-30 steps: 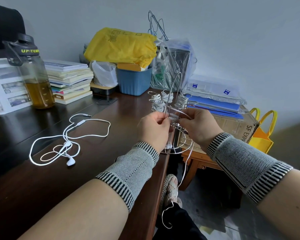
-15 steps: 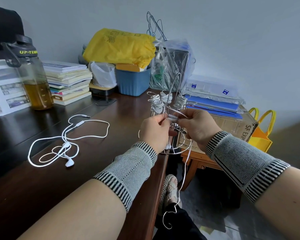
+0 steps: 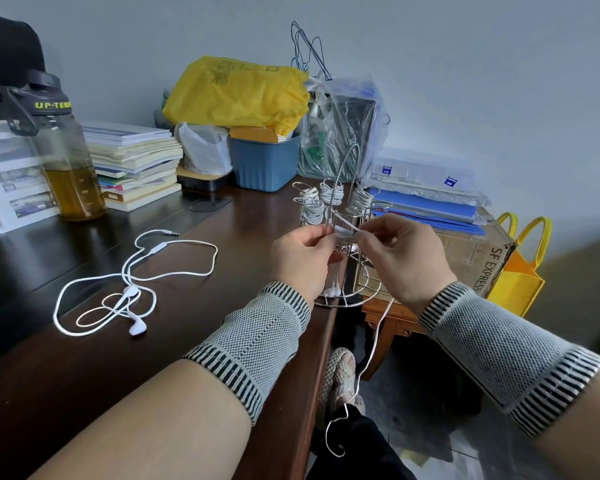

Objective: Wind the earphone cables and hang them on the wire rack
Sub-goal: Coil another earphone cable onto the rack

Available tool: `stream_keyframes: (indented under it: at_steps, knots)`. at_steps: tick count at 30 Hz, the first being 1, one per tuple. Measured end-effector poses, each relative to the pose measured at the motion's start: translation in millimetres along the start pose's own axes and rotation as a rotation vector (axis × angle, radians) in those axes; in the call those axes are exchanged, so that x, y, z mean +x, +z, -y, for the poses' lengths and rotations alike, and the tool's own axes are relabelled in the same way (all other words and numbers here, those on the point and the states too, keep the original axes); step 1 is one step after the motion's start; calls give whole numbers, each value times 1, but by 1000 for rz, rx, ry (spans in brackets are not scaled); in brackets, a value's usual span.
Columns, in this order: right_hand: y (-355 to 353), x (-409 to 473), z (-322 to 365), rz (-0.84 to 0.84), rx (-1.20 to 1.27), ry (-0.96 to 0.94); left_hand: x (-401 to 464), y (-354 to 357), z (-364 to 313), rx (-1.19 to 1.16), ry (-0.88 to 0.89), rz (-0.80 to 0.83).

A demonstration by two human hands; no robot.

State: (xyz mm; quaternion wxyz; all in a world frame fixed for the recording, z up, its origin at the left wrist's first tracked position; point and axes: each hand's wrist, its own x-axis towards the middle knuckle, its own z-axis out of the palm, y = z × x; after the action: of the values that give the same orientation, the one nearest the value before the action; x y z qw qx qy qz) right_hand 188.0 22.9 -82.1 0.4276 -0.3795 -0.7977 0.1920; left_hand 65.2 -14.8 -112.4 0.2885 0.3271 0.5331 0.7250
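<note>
- We work at a dark brown wooden desk point(image 3: 84, 393), and behind it stands a plain grey wall point(image 3: 465, 81).
- Nearest to us, the loose end of a white cable point(image 3: 368, 362) hangs down past the desk edge, above a woven shoe point(image 3: 338, 375) on the floor.
- Both forearms wear grey knitted wrist sleeves point(image 3: 257, 341) with black stripes.
- On the desk at our left lies a second white earphone set point(image 3: 132, 292), not wound, with its plug pointing to the far side.
- Our left hand point(image 3: 302, 258) and right hand point(image 3: 402, 258) are close together in front of the wire rack point(image 3: 347, 244); each pinches the cable between thumb and fingers, and a short part is stretched between them.
- The rack stands at the desk edge; on its upper hooks hang wound earphone bundles point(image 3: 312, 209).
- Right of the rack is a cardboard box point(image 3: 475, 258) with blue folders point(image 3: 426, 209) on top, and a yellow bag point(image 3: 520, 278) beside it.
- Further back we see a bottle with amber liquid point(image 3: 66, 168), a stack of books point(image 3: 136, 161), a blue bin point(image 3: 264, 161) and a yellow sack point(image 3: 236, 91) above it.
</note>
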Motion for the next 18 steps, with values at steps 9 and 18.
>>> stream_keyframes:
  at_steps: [9, 18]
  knots:
    - [-28, -18, -17, 23, 19, -84, -2, 1, -2, 37, -2, -32]
    - [-31, 3, -35, -2, -98, 218, -7, 0, -6, 21, -8, -17]
